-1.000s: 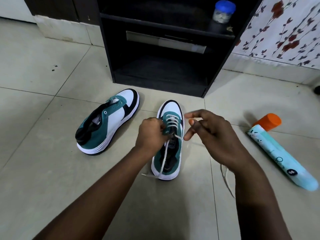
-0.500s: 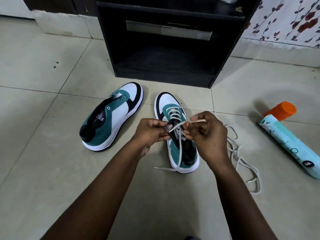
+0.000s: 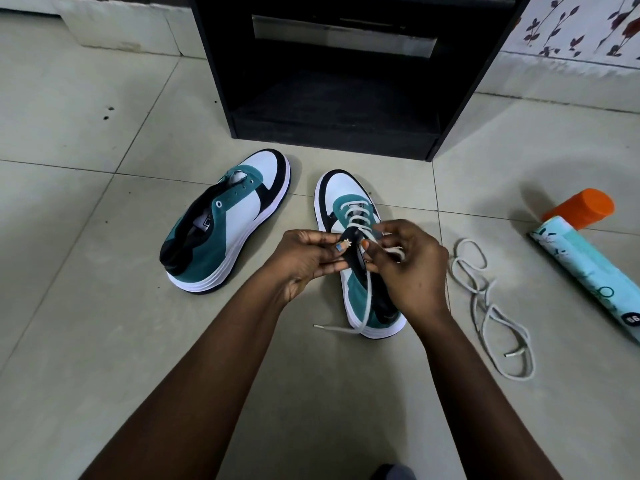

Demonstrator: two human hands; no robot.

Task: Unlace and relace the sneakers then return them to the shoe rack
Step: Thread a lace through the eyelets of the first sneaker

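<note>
Pale glazed floor tiles (image 3: 104, 341) with thin grout lines make up the working surface; a wall with a red floral pattern (image 3: 581, 26) is seen at the upper right. At the centre, the fingertips of the left hand (image 3: 304, 261) are curled and pinched on the black eyelet edge of the right sneaker (image 3: 349, 216). The fingers of the right hand (image 3: 412, 268) are curled around the white lace (image 3: 365, 299) just above the tongue. The lace is threaded in crossed rows through the lower eyelets; one free end is draped over the sneaker's side and lies on the tile, its tip capped.

The sneaker stands upright, toe towards the shoe rack (image 3: 332, 98), a black, matt, box-shaped unit with open shelves. The upper is made of white smooth panels, teal suede-like panels and black trim over a white ribbed sole. The left sneaker (image 3: 225, 223), of the same make, is laid unlaced, well apart to the left, toe angled towards the rack. A loose lace (image 3: 485, 299) is coiled on the tiles to the right. Further right, a cylindrical pale blue spray can (image 3: 585, 271) with an orange cap lies on its side.
</note>
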